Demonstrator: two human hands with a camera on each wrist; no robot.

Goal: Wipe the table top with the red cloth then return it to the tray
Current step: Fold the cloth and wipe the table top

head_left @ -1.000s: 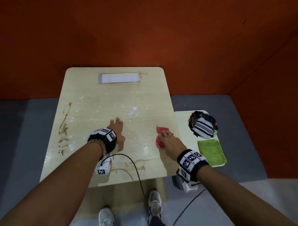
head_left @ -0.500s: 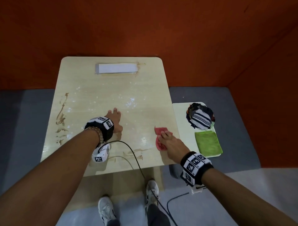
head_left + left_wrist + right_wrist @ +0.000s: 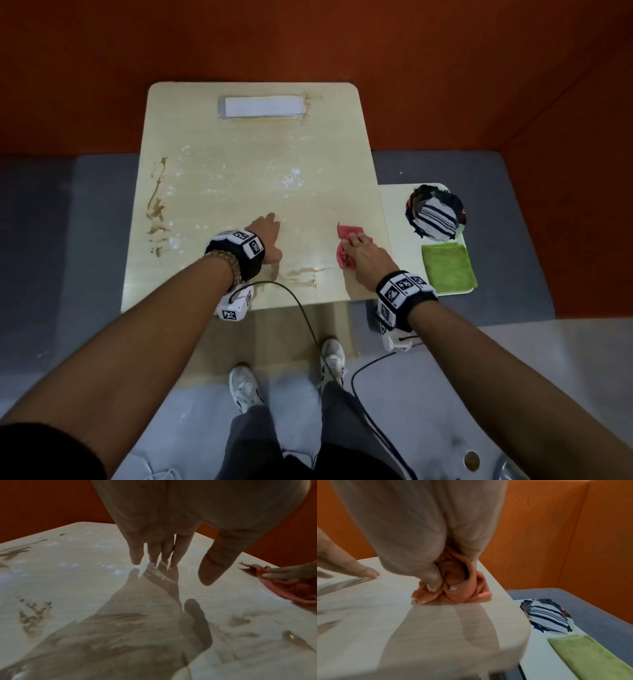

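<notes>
Right hand [image 3: 363, 255] curled round the red cloth [image 3: 344, 251], thumb and fingers pinching it into a bunch; cloth sits on the table [image 3: 257, 164] near the right edge, toward the near corner. From the right wrist view the cloth [image 3: 458, 588] is wadded, folds gripped between thumb and fingertips, its lower part touching the wood. Left hand [image 3: 263, 236] flat-ish on the table to the left of the cloth, well apart from it; fingers [image 3: 176, 553] straight and close together, tips touching the surface, thumb spread off to the side. One table, pale wood. Brown smears on it: a long streak [image 3: 156, 205] down the left side, a smaller one [image 3: 301, 274] near the front edge between the two hands. White specks [image 3: 291, 178] scattered across the middle. One white strip [image 3: 262, 107] at the far edge. One tray [image 3: 397, 219], white, just beside the table's right edge and lower. On it two things: a striped bundle of cloth [image 3: 435, 216] at the far end, one green cloth [image 3: 448, 265] lying flat at the near end. Two wrist bands with black-and-white markers, one per arm. Orange wall behind, grey floor.
</notes>
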